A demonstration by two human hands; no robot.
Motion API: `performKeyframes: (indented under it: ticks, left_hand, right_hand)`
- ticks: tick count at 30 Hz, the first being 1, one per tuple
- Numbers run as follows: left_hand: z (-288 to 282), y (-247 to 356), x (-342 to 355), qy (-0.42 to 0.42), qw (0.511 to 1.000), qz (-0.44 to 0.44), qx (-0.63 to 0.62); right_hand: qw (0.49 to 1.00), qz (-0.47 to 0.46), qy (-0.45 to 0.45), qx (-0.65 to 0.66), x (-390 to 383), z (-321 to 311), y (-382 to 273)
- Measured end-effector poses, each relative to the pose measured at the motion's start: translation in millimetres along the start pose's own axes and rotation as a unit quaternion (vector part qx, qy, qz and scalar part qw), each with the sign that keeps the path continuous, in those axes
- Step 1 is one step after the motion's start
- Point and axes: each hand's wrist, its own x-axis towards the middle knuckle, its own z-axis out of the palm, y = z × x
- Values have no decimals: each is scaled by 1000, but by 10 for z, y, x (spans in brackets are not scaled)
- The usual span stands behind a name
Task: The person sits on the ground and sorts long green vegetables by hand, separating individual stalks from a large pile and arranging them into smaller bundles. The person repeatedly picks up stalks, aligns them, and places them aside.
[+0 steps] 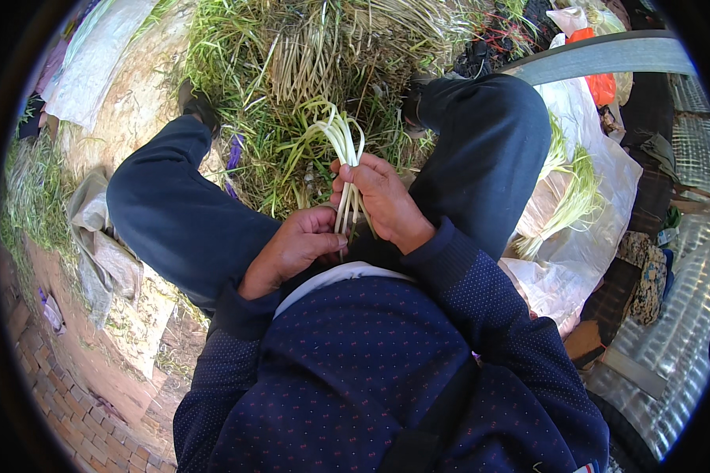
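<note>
Head view: your right hand is clasping pale stems, your left hand is pinching them lower, seemingly tidying, next needing a steady hold.

Stalks seen as smooth and glossy, trousers made of matt cloth, plastic sheet crinkled and shiny, metal bar smooth

The ground, bare brown earth with brick paving at the lower left, carries a broad litter of green leaves topped by a heap of straw-coloured stalks. A purple strip and a crumpled grey sack lie leftward; on the right, a whitish plastic sheet bears leafy pale-green bundles.
</note>
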Motion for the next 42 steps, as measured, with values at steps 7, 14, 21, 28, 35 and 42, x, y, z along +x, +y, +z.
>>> performKeyframes:
  ticks: [7, 14, 21, 28, 35, 42]
  left_hand:
    - [-29, 35, -1, 6, 1000, -6, -1]
    - [-50, 54, 7, 6, 1000, -5, 12]
    - [-3, 84, -48, 24, 999, -15, 30]
    - [-16, 78, -83, 20, 999, -5, 50]
    - [-20, 116, -86, 41, 997, -16, 66]
    - [-20, 138, -101, 37, 997, -17, 60]
  right_hand:
    - [1000, -14, -26, 2, 31, -51, -2]
    - [1000, -5, -13, 1, 45, -57, -8]
    - [1000, -3, -27, -6, 39, -59, 18]
    - [999, -6, -30, -10, 30, -40, 22]
    - [999, 8, -36, -25, 16, -35, 2]
    - [999, 15, -25, -25, 15, -15, 16]
